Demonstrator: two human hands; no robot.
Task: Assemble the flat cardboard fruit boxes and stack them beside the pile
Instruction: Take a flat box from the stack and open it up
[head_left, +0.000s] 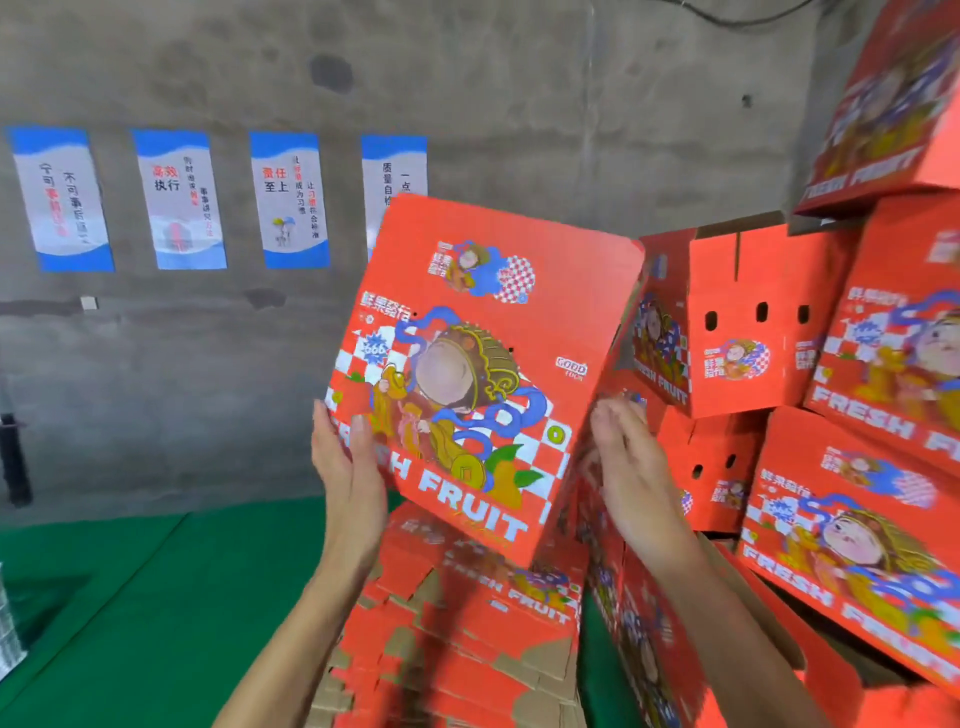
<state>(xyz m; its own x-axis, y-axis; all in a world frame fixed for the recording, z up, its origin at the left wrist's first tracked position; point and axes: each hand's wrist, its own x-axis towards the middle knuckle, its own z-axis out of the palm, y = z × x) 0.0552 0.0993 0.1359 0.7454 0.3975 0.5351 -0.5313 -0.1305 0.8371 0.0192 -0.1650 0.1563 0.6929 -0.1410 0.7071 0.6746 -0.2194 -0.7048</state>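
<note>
An assembled red fruit box (483, 332) with "FRESH FRUIT" print is held up in the air, tilted, its printed face toward me. My left hand (345, 462) presses flat against its lower left edge with straight fingers. At the box's lower right side my right hand (626, 457) also lies with its fingers straight. Below the box lies the pile of flat red cardboard blanks (467, 639). To the right, assembled boxes (852, 499) are stacked on top of one another at loose angles.
A grey concrete wall with several blue-and-white posters (179, 200) stands behind. Green floor covering (130, 597) spreads to the left of the flat pile. A dark post (13, 457) stands at the far left edge.
</note>
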